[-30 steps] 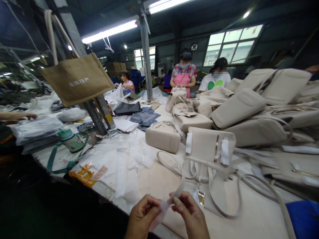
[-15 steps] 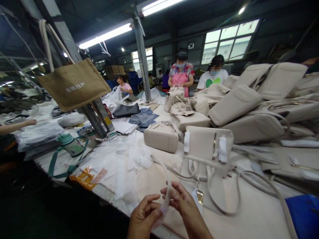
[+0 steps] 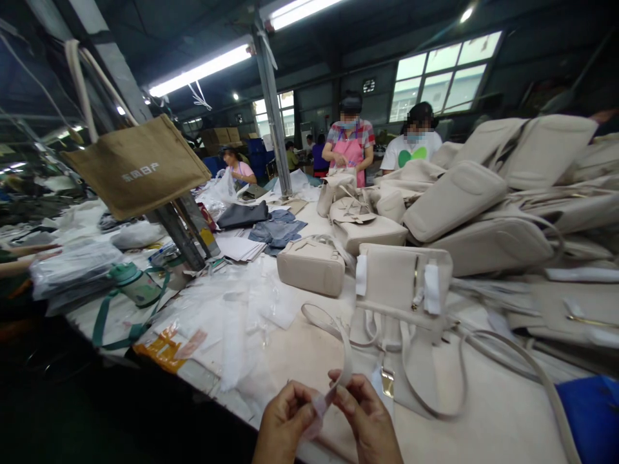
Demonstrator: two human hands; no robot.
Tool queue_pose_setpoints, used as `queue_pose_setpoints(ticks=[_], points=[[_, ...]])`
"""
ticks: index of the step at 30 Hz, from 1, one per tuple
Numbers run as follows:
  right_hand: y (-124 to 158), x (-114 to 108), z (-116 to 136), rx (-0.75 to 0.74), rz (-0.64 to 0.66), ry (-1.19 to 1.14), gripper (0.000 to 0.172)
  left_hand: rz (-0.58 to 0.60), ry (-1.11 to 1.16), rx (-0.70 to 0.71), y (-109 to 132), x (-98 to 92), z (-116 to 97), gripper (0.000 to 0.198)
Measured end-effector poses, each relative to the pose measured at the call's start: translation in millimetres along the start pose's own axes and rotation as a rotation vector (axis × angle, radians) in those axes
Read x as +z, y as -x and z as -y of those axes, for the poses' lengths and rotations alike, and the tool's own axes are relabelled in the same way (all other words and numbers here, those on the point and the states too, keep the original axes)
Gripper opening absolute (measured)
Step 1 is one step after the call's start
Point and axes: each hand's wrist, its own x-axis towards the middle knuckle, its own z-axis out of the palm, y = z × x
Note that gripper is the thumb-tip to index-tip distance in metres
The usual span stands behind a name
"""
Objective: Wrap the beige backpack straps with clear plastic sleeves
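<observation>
Low in the head view, my left hand point(image 3: 286, 419) pinches the end of a beige bag strap point(image 3: 345, 354), where a thin pinkish-white wrap point(image 3: 316, 419) lies around it. My right hand point(image 3: 360, 412) grips the same strap just to the right, fingers curled. From my hands the strap rises and loops back toward a beige handbag point(image 3: 401, 280) on the table. White wrapping covers parts of that bag's front, and a gold buckle point(image 3: 387, 382) hangs below it on a strap. Another strap point(image 3: 430, 412) curves across the table to the right of my hands.
A high pile of beige bags point(image 3: 488, 245) fills the right side. Clear plastic sheets point(image 3: 232, 309) and a green bottle point(image 3: 138, 283) lie to the left. A tan tote point(image 3: 140, 167) hangs on a post. A blue item point(image 3: 590, 412) sits at lower right. Co-workers stand across the table.
My right hand has closed on the strap and moved slightly down. The strap's loop has shifted right, and my left hand has moved a little right with the wrapped end.
</observation>
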Motion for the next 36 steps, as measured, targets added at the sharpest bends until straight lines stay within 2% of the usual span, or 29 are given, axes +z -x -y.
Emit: queue_pose_setpoints(ticks=[3,6,9,12,15,18,20,22,24,25,27,29,31,33,36], points=[[3,4,-9,0.017,0.067,-0.019,0.03,0.026,-0.014,-0.033,0,8.7,-8,0.029],[1,4,-6,0.066,0.178,-0.04,0.036,0.021,-0.071,-0.026,-3,9.7,-9,0.026],[-7,0,5,0.075,0.153,-0.008,0.043,0.019,-0.172,0.031,-9,5.4,-4,0.023],[-19,3,8,0.05,0.123,0.014,0.033,0.015,-0.295,0.087,-17,2.2,-4,0.021],[-34,11,-1,0.007,0.091,0.015,0.025,0.028,-0.386,0.134,-33,1.8,-11,0.019],[-49,8,0,-0.045,0.088,0.248,0.014,0.018,-0.528,0.164,-57,1.6,-12,0.018],[-54,-9,14,-0.109,0.042,0.478,0.01,-0.019,-0.618,0.182,-74,-1.1,-4,0.019],[-54,-43,37,-0.256,-0.097,0.775,0.012,-0.056,-0.662,0.179,-89,-6.9,9,0.021],[-51,-88,60,-0.413,-0.274,1.148,0.027,-0.084,-0.643,0.156,-101,-14.1,24,0.024],[-48,-113,70,-0.444,-0.345,1.33,0.038,-0.096,-0.607,0.142,-105,-17.3,30,0.026],[-43,-160,83,-0.415,-0.424,1.698,0.06,-0.12,-0.494,0.121,-111,-21.3,37,0.03],[-40,-197,88,-0.396,-0.401,1.999,0.069,-0.143,-0.362,0.13,-111,-21.9,38,0.033],[-38,-221,90,-0.429,-0.305,2.187,0.06,-0.175,-0.272,0.168,-106,-20.5,32,0.032],[-38,-231,91,-0.493,-0.204,2.268,0.045,-0.208,-0.264,0.229,-96,-18.5,23,0.028],[-43,-230,94,-0.543,-0.167,2.285,0.039,-0.165,-0.301,0.288,-76,-14.1,9,0.021]])
